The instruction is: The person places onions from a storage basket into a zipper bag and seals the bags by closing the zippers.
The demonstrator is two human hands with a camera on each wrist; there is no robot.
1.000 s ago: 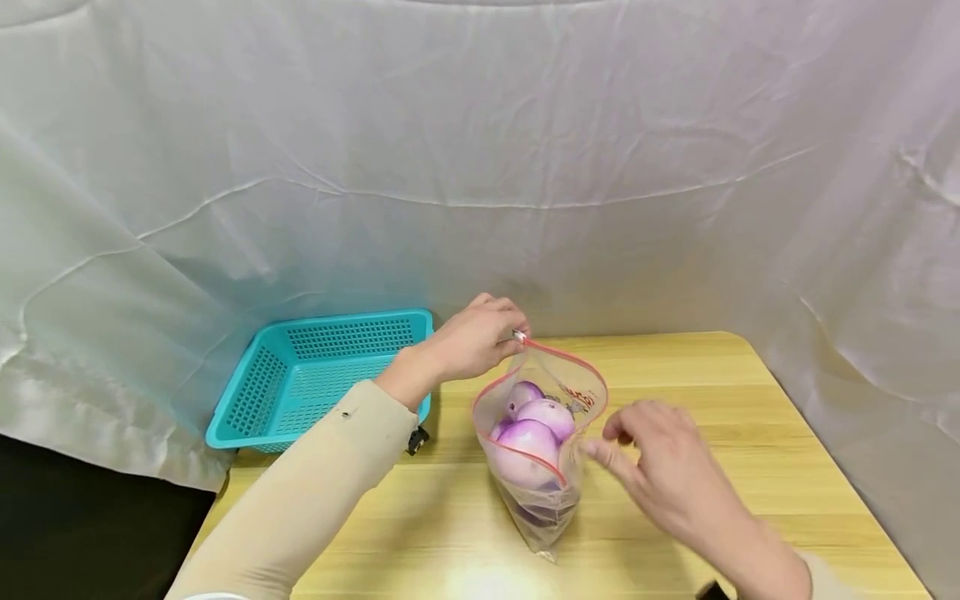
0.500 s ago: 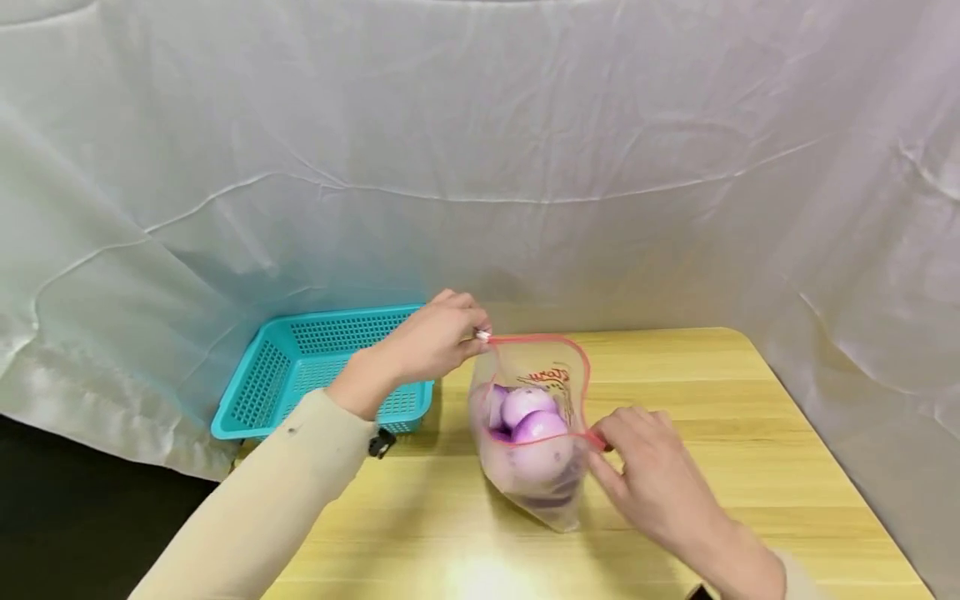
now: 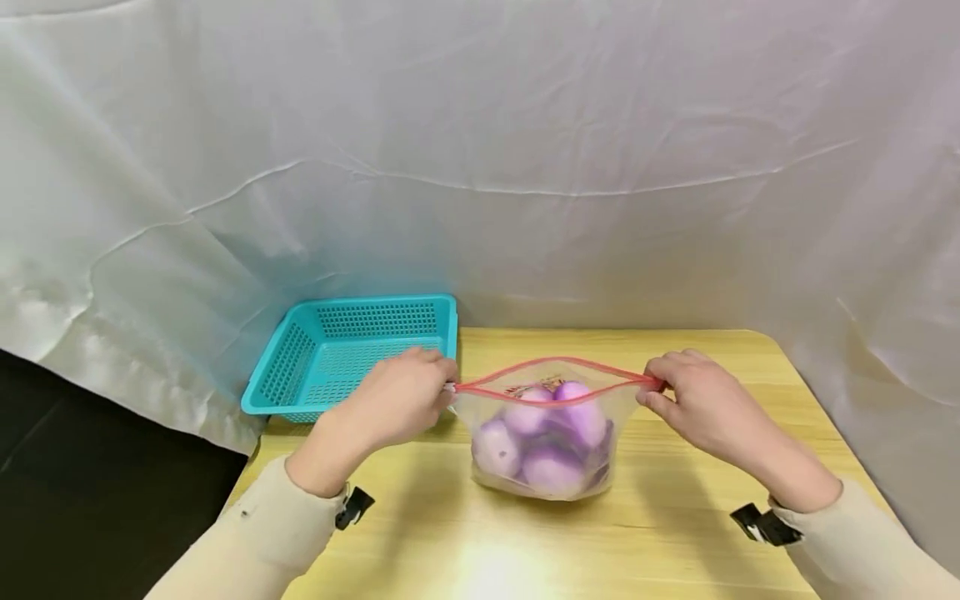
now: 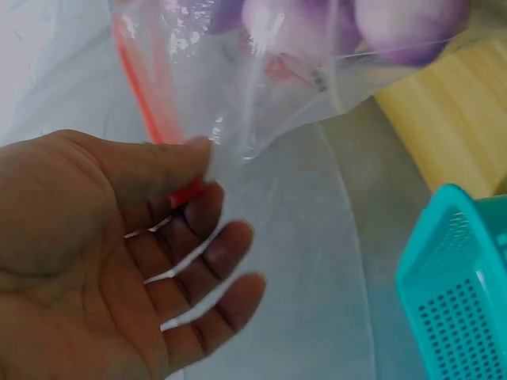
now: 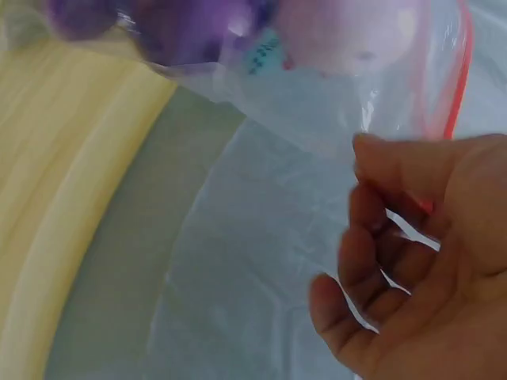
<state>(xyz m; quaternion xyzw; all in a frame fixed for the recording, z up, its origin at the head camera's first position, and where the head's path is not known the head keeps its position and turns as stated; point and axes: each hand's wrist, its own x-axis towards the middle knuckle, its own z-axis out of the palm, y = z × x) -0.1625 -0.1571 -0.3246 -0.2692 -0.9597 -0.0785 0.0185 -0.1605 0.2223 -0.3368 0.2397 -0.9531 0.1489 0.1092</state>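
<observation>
A clear zipper bag [image 3: 480, 408] with a red seal strip along its mouth holds several purple onions [image 3: 553, 471]. My left hand [image 3: 401, 396] pinches the strip's left end between thumb and forefinger, right by the white slider. At the opposite end, my right hand [image 3: 705, 404] pinches the red strip the same way. Between the hands the mouth is drawn wide and gapes slightly in the middle. In the left wrist view the other fingers [image 4: 230, 305] of the left hand hang loosely curled below the bag's corner. Red printing shows on the bag's back wall.
A turquoise plastic basket [image 3: 273, 392] stands at the back left of the wooden table [image 3: 712, 542], just behind my left hand. A pale grey cloth [image 3: 525, 125] hangs behind the table and along its right side. Black straps [image 3: 765, 525] sit at both wrists.
My right hand went from beside the bag to gripping its strip, then moved right. My left hand moved left and toward me. The round mouth is now stretched nearly flat, facing me.
</observation>
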